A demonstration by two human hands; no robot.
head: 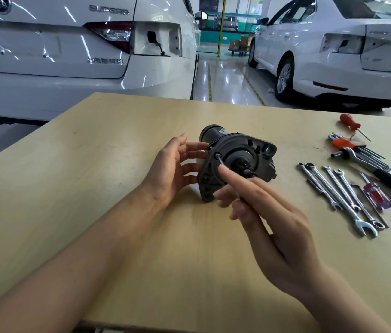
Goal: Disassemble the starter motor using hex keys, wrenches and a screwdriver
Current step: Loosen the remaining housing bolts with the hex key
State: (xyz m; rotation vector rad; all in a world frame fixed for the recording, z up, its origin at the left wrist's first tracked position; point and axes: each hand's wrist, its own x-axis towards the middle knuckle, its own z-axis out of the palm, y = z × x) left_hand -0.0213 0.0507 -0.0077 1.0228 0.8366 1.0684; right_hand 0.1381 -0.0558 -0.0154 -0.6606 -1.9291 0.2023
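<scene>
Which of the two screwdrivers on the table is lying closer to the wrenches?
The one with the clear purple and red handle, lying right beside the wrenches. The red-handled screwdriver sits farther back, beyond the hex key set.

Left forearm enters from the lower left of the frame, bare, rising toward centre. Left hand (173, 169) sits at frame centre, palm facing right, fingers straight and slightly spread. Right forearm enters from the lower right. Right hand (269, 222) lies just right of centre, index finger extended toward the upper left, remaining fingers loosely curled.
</scene>
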